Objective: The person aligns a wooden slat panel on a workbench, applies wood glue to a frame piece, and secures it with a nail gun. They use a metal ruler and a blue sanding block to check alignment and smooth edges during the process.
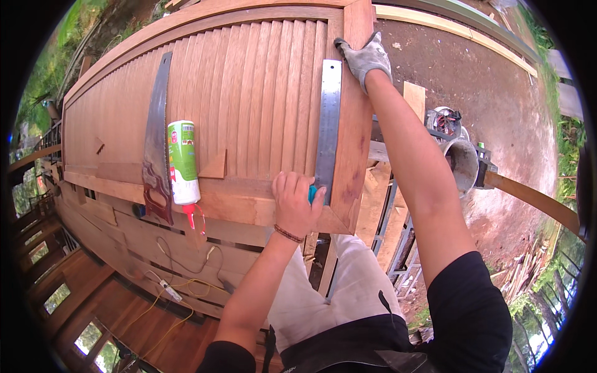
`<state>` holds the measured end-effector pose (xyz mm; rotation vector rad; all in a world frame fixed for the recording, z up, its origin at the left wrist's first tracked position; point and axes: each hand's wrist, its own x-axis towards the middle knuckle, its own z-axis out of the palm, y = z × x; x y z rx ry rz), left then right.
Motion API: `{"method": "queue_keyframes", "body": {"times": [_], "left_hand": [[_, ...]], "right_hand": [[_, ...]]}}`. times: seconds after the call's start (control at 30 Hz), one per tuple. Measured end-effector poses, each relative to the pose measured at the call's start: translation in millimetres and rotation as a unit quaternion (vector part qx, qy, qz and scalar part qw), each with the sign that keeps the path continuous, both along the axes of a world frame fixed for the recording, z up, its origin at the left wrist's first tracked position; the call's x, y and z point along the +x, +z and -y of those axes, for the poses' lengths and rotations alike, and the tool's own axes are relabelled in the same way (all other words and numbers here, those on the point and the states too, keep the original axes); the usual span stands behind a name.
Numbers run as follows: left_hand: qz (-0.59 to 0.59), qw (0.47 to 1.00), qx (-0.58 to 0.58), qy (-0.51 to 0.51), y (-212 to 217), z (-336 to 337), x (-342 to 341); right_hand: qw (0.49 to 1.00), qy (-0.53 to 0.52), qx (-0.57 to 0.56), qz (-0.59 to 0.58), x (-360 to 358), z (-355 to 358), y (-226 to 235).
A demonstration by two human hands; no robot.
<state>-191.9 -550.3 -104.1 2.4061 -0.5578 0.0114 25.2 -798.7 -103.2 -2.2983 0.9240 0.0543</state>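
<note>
A glue bottle (183,163) lay on the louvered door (249,81); its contents were not visible. The left hand (296,204) pinched a small blue object (312,194) against the steel ruler (328,127). The gloved right hand (365,57) pressed flat on the door frame.

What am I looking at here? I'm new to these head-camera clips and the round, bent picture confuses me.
The one picture comes from a wide fisheye camera worn on a person's head, looking down, so straight edges curve. No machine here: two human arms enter from below. The left hand, bare, holds a small blue object against a long metal ruler. The right hand, in a grey glove, presses on the frame near the ruler's far end. Both rest on a slatted wooden door panel lying flat. Also on it: a handsaw, a green and white glue bottle with a red tip, and a small wooden wedge.
</note>
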Motion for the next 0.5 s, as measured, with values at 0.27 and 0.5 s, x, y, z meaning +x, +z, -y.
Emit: {"method": "queue_keyframes", "body": {"times": [0.27,0.5], "left_hand": [[0.010,1.000,0.007,0.003,0.3,1.6,-1.3],[-0.007,1.000,0.011,0.010,1.4,3.5,-2.9]], "right_hand": [[1.000,0.013,0.018,-0.018,-4.6,1.0,-1.2],[0.996,0.019,0.089,-0.007,-66.1,-0.6,-6.1]]}}
